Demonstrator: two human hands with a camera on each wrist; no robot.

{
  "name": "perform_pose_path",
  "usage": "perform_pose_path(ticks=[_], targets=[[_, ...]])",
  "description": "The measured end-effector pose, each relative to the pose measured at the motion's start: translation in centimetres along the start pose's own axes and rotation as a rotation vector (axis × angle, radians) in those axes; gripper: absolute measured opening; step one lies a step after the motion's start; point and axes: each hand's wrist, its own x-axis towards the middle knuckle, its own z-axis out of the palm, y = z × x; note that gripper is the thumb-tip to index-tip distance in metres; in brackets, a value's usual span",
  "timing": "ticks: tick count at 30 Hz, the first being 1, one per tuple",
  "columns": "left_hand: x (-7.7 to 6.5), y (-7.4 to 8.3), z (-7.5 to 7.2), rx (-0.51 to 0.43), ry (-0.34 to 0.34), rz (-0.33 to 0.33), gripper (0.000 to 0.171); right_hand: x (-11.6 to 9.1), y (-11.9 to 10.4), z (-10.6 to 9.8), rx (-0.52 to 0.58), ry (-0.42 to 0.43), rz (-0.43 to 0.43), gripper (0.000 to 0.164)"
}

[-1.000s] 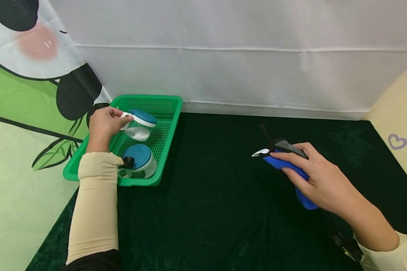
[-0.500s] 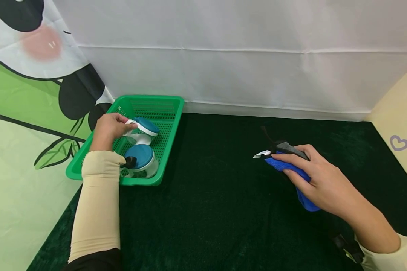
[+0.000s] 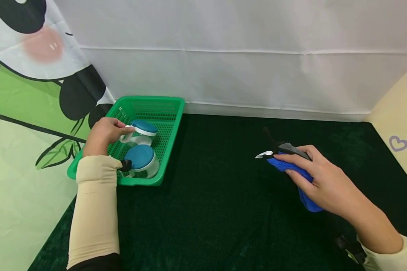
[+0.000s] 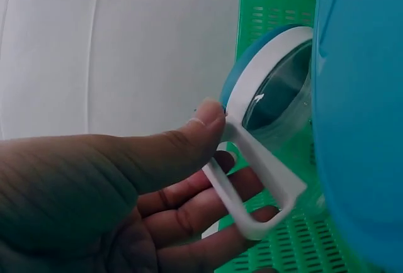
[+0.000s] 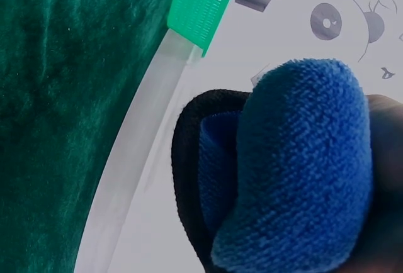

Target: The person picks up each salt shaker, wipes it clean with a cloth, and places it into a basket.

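Observation:
My left hand (image 3: 103,135) pinches the white handle (image 4: 271,172) of a clear jar with a blue lid (image 3: 145,127), thumb on top near the lid's white rim. This jar sits within the green basket (image 3: 170,150), toward its middle. Nearer the front of the basket stands a second clear jar with a blue lid (image 3: 140,156), whose lid fills the right side of the left wrist view. Over on the right, my right hand (image 3: 325,184) grips a folded blue fluffy cloth (image 5: 302,166) with a grey and black edge and a white tag (image 3: 264,154).
Dark green velvety fabric (image 3: 217,203) covers the table between the hands. A white backdrop (image 3: 237,79) rises behind it, and a panda-print sheet (image 3: 37,90) borders the left. At right is a cream panel (image 3: 400,124).
My left hand has lowered the jar further into the basket, and its tilt has lessened. The right hand with the blue cloth has hardly moved.

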Motion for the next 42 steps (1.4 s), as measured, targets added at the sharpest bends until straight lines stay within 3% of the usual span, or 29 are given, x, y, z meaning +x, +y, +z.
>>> perform_pose_path(ticks=[6, 12, 24, 30, 35, 42], targets=[[-0.5, -0.8, -0.1, 0.034, 0.008, 0.029, 0.044, 0.0, 1.2, -0.3, -0.008, 0.012, 0.026, 0.042], [-1.1, -1.5, -0.2, 0.051, -0.003, 0.047, 0.034, -0.2, 3.5, -0.6, -0.033, -0.044, 0.103, 0.041], [-1.1, -2.5, -0.1, 0.102, -0.253, -0.016, 0.033, -2.2, 10.6, -0.5, -0.102, -0.213, 0.337, 0.049], [-1.0, -2.4, -0.3, 0.097, -0.312, -0.036, 0.036, -3.5, 13.1, -0.4, -0.101, -0.271, 0.402, 0.051], [-1.5, -2.2, -0.4, 0.145, -0.322, -0.033, 0.046, -4.2, 14.2, -0.2, -0.093, -0.316, 0.446, 0.055], [-3.9, -0.5, -1.9, 0.22, -0.227, 0.025, 0.059, -5.3, 15.8, 0.7, -0.018, -0.366, 0.454, 0.061]])
